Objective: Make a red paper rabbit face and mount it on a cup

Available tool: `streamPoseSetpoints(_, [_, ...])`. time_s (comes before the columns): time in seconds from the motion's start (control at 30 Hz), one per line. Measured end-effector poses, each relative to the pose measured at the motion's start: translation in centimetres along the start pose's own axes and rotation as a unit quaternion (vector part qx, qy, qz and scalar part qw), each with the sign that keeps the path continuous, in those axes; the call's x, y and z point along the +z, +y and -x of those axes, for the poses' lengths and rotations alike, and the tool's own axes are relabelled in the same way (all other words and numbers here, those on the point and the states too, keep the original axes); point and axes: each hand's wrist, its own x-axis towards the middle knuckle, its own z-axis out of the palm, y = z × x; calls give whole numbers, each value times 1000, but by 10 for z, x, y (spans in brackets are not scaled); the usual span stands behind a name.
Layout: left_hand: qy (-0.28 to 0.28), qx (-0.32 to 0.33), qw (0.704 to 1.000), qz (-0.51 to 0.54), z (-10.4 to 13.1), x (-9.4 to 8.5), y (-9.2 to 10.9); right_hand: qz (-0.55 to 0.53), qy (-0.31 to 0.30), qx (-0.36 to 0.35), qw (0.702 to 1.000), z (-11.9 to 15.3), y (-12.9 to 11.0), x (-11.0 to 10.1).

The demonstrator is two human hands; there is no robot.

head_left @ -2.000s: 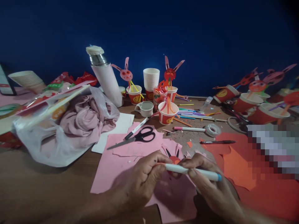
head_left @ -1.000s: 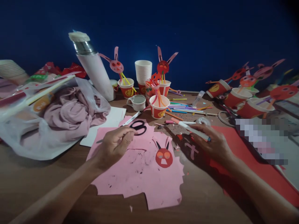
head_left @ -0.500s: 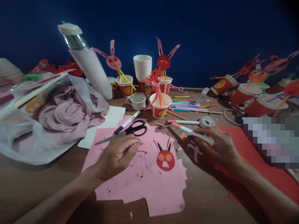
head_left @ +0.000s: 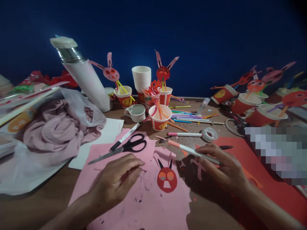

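Observation:
My right hand [head_left: 222, 164] grips a white marker [head_left: 189, 150] with an orange cap pointing left, above the table beside the red paper. My left hand [head_left: 117, 179] rests over the pink paper [head_left: 144, 214], its fingers loosely bent and thumb a little apart, nothing seen in it. Between the hands lies a round red paper face [head_left: 167, 185] with orange eyes, a pale mouth piece and thin black ear shapes. Black-handled scissors [head_left: 129, 145] lie just beyond my left hand, with a black-and-white marker [head_left: 124, 137] alongside. Pink paper strips [head_left: 198, 169] lie under my right hand.
Paper cups [head_left: 159, 119] with paper animal heads on straws stand at the back and right. A tilted white thermos [head_left: 83, 80] and a plastic bag with pink cloth [head_left: 52, 127] are left. Loose straws [head_left: 192, 116], a tape roll [head_left: 209, 134] and red paper [head_left: 268, 191] lie about.
The view has shifted, so the table things sit lower and slightly left. My left hand's fingers have loosened a little. My right hand still holds the marker.

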Motion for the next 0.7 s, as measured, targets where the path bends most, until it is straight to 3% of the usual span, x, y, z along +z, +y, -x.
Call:
streamPoseSetpoints(0.17, [-18, -32, 999, 27, 6, 4, 3, -105, -45, -29, 993, 2, -27, 0])
streamPoseSetpoints(0.43, [-94, 56, 994, -20, 8, 7, 12, -165, -128, -81, 974, 7, -50, 2])
streamPoseSetpoints(0.57, [-81, 72, 993, -40, 10, 9, 6, -148, -136, -84, 976, 8, -46, 4])
streamPoseSetpoints(0.7, [-23, 27, 996, -81, 14, 8, 1, -35, -118, -58, 991, 5, -23, 4])
